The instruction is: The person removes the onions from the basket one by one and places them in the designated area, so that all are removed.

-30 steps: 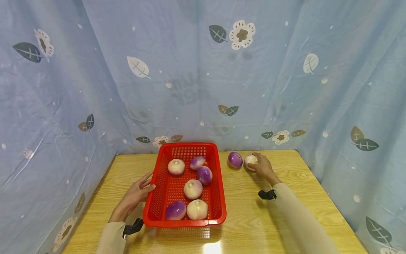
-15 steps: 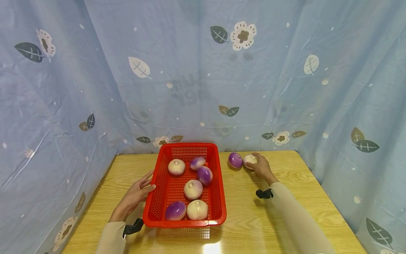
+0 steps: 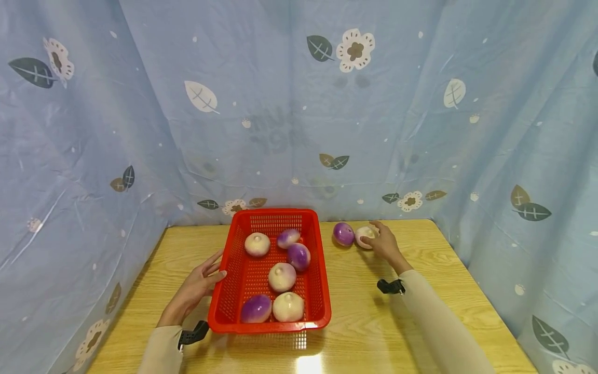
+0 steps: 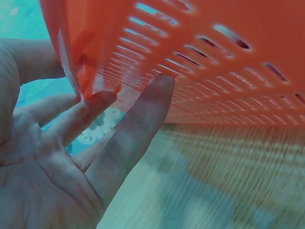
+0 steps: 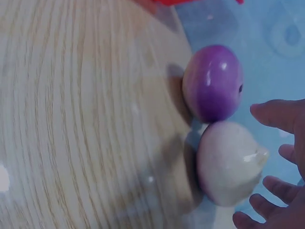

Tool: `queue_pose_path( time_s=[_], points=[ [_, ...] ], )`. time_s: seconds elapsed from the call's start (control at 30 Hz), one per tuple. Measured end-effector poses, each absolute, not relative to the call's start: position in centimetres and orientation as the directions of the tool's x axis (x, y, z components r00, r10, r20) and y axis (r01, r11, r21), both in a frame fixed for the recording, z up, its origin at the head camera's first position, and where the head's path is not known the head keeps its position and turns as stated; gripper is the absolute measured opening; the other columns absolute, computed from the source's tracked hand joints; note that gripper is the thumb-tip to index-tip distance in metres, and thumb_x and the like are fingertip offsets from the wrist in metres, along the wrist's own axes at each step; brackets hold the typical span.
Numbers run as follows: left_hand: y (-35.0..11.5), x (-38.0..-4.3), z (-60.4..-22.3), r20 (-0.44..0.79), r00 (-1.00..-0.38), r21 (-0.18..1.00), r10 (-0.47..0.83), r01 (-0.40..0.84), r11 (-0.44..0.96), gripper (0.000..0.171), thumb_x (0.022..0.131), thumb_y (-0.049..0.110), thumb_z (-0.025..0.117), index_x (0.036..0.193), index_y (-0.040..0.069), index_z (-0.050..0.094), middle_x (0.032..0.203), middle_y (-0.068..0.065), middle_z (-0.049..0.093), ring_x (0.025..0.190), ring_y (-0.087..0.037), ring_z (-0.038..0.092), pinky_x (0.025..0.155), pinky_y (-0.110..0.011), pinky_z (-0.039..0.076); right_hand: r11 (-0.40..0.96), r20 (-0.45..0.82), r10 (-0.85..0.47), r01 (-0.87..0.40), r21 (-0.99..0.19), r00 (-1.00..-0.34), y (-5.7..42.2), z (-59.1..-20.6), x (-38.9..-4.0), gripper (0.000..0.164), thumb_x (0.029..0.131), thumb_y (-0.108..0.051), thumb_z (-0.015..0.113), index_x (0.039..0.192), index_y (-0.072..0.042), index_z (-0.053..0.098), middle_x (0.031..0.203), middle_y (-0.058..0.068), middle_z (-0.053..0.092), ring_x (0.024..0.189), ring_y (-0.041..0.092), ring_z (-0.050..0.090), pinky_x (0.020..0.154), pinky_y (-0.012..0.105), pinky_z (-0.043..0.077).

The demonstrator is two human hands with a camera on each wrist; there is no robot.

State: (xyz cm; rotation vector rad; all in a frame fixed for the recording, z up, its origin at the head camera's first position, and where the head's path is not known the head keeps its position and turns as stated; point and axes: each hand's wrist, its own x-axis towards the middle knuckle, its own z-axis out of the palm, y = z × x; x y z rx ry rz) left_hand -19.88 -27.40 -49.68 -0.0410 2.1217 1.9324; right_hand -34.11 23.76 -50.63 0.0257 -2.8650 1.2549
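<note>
My right hand point(image 3: 385, 244) is beside a white onion point(image 3: 363, 238) at the back right of the table, thumb and fingers spread around its right side. In the right wrist view the fingertips point(image 5: 274, 183) stand just off that onion, which has a pointed tip. A purple onion point(image 5: 213, 83) lies up against it. My left hand point(image 3: 198, 283) touches the left side of a red perforated basket point(image 3: 216, 319). In the left wrist view its fairly straight fingers point(image 4: 136, 131) reach under the rim to the outer wall, with the thumb at the rim.
Several white and purple onions lie inside the basket, among them a white one point(image 3: 288, 307) at the front and a purple one point(image 3: 256, 308) beside it. A wooden table point(image 3: 359, 311) carries everything. Blue patterned curtain point(image 3: 280, 104) hangs behind and along both sides.
The white onion has shifted slightly left against the purple one. My right hand's fingers have loosened from around it. The left hand stays at the basket, and the view has tilted slightly.
</note>
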Motion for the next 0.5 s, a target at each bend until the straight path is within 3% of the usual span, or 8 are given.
queue_pose_path(
  time_s=[0.5],
  points=[
    [-27.4,-19.8,-49.7,-0.212,-0.964,0.975,0.162,-0.196,0.109,0.070,0.090,0.025,0.062,0.148,0.033,0.023,0.151,-0.017,0.031,0.111,-0.034,0.061,0.080,-0.047,0.056,0.567,0.114,0.001,-0.093,-0.818,-0.994,21.1,-47.0,-30.9,0.062,0.083,-0.023,0.069,0.139,-0.013,0.042,0.146,0.016,0.034,0.135,0.038,0.033,0.105,0.056,0.035]
  ],
)
